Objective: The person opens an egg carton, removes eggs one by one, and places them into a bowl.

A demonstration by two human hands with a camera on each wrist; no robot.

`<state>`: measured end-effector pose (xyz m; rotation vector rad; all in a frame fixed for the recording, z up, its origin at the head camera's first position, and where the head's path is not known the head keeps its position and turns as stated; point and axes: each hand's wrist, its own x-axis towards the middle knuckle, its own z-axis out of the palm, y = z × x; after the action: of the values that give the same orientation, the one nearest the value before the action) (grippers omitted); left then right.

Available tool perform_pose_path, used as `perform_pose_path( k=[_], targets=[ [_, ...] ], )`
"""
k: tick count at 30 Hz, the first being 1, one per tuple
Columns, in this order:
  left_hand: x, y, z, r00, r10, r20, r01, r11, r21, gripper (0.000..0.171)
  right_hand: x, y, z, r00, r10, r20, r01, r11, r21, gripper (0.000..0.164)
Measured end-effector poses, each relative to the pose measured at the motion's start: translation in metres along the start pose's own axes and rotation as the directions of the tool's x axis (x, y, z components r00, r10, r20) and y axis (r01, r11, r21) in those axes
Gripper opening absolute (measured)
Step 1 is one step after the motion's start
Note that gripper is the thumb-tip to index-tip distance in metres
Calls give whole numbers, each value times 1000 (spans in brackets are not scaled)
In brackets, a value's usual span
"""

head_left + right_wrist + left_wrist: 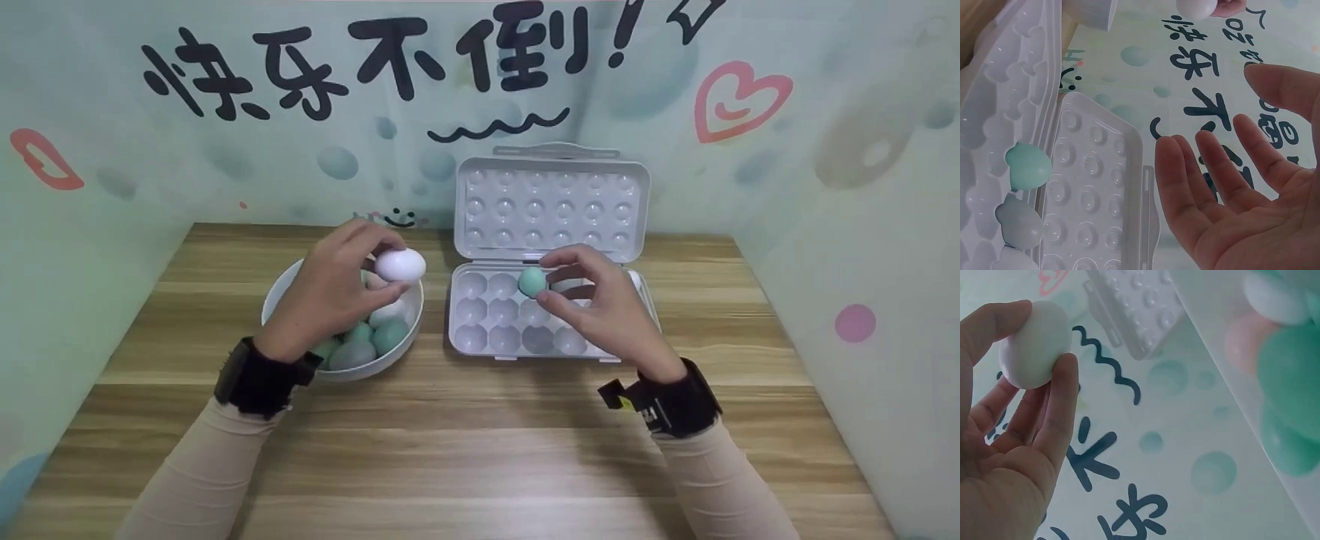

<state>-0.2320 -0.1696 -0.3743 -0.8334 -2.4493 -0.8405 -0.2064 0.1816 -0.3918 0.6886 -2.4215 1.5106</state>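
Observation:
My left hand (322, 292) pinches a white egg (401, 265) between thumb and fingertips, above the right side of a white bowl (371, 370). Inside the bowl lie several green, white and pinkish eggs, partly hidden by that hand. Over a white egg carton (457, 330), my right hand (604, 311) hovers with loosely bent fingers and nothing between them. A green egg (1030, 166) sits in the carton's back row, close by those fingertips in the head view. Beside it in the right wrist view are a grey-white egg (1021, 224) and a white egg (1013, 260).
The carton's dimpled lid (550, 193) stands raised at the back, near a printed backdrop (390, 169). Wooden tabletop (450, 450) extends in front of the bowl and carton. Each wrist wears a black strap.

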Motion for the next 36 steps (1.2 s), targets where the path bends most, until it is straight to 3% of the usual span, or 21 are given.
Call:
perform_pose_path(
  k=[7, 11, 18, 22, 25, 28, 36],
  targets=[
    [6, -25, -6, 989, -46, 137, 38, 997, 61, 40, -1, 1, 1, 1000, 15, 1, -15, 1000, 1, 36],
    [8, -36, -5, 969, -83, 233, 62, 993, 98, 39, -1, 2, 2, 1000, 22, -4, -22, 1000, 7, 36],
    [9, -51, -6, 935, -103, 338, 69, 991, 111, 28, -1, 3, 2, 1000, 20, 1, -20, 1000, 2, 38],
    [9, -53, -6, 906, -144, 397, 107, 988, 115, 25, 0, 3, 2, 1000, 20, 8, -20, 1000, 2, 37],
    [10, -52, -7, 885, -179, 429, 136, 982, 129, 25, 0, 3, 2, 1000, 20, 8, -20, 1000, 2, 37],
    [10, -50, -6, 875, -187, 447, 147, 982, 122, 24, 0, 4, 2, 1000, 22, 7, -22, 1000, 0, 37],
    [9, -50, -9, 867, -189, 462, 166, 982, 89, 23, 1, 5, 1, 1000, 6, 6, -6, 1000, -12, 36]
  ],
)
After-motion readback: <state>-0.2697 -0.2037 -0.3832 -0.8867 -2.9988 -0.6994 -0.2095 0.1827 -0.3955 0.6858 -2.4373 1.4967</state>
